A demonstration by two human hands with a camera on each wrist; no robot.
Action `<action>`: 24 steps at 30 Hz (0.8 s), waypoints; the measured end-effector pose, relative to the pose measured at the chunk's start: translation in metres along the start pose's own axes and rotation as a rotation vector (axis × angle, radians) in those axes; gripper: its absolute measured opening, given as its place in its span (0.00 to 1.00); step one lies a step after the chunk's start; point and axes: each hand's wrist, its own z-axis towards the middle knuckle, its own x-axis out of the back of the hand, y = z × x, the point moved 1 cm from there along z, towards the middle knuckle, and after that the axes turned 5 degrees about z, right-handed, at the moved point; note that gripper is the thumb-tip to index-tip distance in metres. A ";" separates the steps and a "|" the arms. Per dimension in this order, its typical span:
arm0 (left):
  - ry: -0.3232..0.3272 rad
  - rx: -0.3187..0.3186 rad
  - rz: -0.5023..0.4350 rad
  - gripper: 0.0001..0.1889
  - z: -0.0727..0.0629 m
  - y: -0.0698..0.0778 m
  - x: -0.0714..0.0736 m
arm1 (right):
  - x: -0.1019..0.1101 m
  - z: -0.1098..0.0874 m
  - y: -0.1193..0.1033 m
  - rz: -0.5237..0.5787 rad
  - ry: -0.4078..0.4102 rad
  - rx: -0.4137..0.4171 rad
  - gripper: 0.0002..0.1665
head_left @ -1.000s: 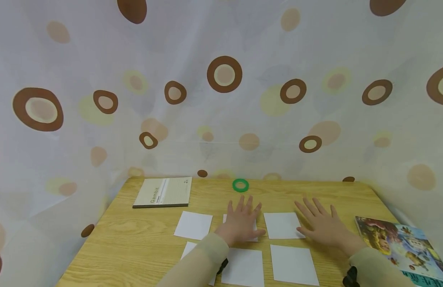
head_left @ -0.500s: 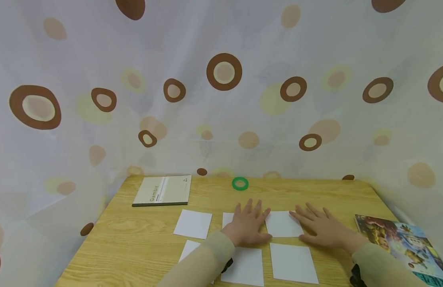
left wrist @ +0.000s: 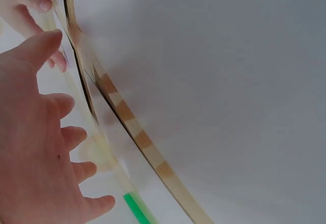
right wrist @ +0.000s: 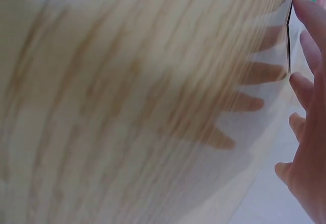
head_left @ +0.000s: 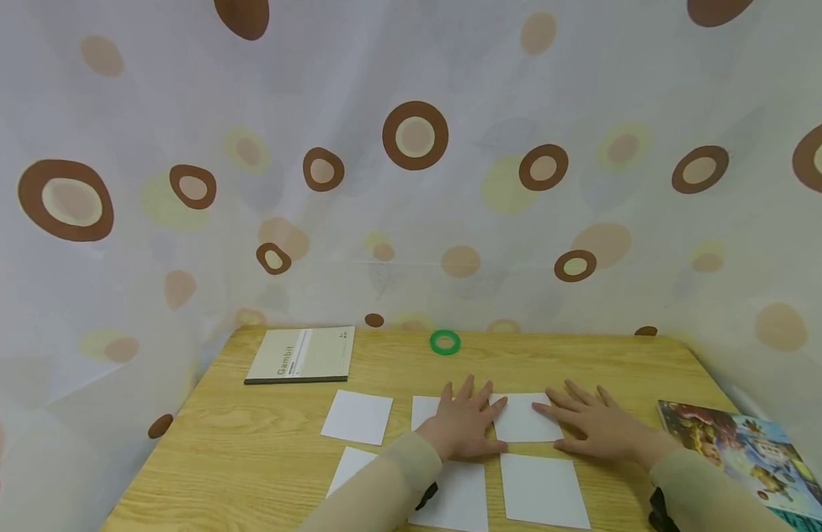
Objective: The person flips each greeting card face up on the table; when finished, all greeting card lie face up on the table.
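Note:
Several white paper squares lie in two rows on the wooden table. In the head view my left hand (head_left: 467, 425), fingers spread, covers part of the back middle square (head_left: 424, 411). Its thumb and a fingertip reach the left edge of the back right square (head_left: 525, 420). My right hand (head_left: 597, 427), also spread, has its fingertips over that square's right edge. Nothing is gripped by either hand. The left wrist view shows my left hand (left wrist: 41, 147) with fingers apart; the right wrist view shows my right hand (right wrist: 310, 122) beside the tabletop. Whether the fingers press the paper, I cannot tell.
A green ring (head_left: 435, 343) lies at the table's back edge. To the back left is a Gambit notebook (head_left: 318, 355). A colourful picture book (head_left: 750, 451) lies at the right, close to my right forearm. A dotted curtain (head_left: 411, 214) hangs behind the table.
My left hand has moved right, from the back middle square toward the back right one. My right hand has shifted slightly left over its edge. The paper squares look unmoved.

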 end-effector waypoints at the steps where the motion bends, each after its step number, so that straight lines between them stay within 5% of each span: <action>1: -0.003 0.000 -0.003 0.40 0.000 0.000 0.001 | 0.000 0.000 0.000 -0.002 -0.001 0.003 0.35; 24: -0.025 -0.020 0.037 0.39 0.000 0.005 0.000 | 0.005 0.004 -0.005 -0.072 0.027 0.059 0.33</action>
